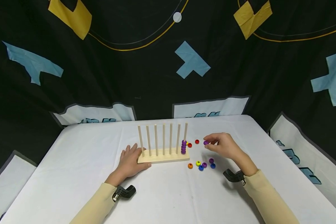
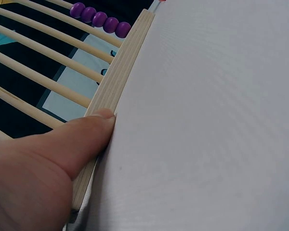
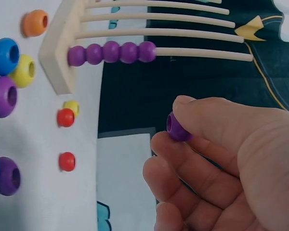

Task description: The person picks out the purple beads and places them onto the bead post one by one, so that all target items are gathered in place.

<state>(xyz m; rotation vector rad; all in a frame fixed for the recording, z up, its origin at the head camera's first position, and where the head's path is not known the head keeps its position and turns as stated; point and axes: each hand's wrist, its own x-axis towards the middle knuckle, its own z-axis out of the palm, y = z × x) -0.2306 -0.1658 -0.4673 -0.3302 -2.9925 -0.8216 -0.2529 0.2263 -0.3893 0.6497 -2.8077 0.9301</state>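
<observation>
A wooden peg rack (image 1: 163, 157) stands upright on the table, with several thin pegs in a row. Five or so purple beads (image 3: 111, 51) are stacked on its rightmost peg; the other pegs carry none. My left hand (image 1: 130, 161) grips the left end of the base, the thumb (image 2: 89, 139) along its front and the fingers toward the back. To the right of the rack, above the table, my right hand (image 1: 222, 144) pinches a purple bead (image 3: 177, 127) between thumb and fingertips. The bead's hole shows in the right wrist view.
Loose beads lie right of the rack: an orange bead (image 1: 190, 166), a yellow bead (image 1: 198, 163), blue beads (image 1: 201, 168), purple ones and red beads (image 1: 197, 142). Another yellow bead (image 3: 73, 107) sits behind a red one. A dark patterned curtain (image 1: 145, 77) hangs behind the white-covered table (image 1: 168, 196).
</observation>
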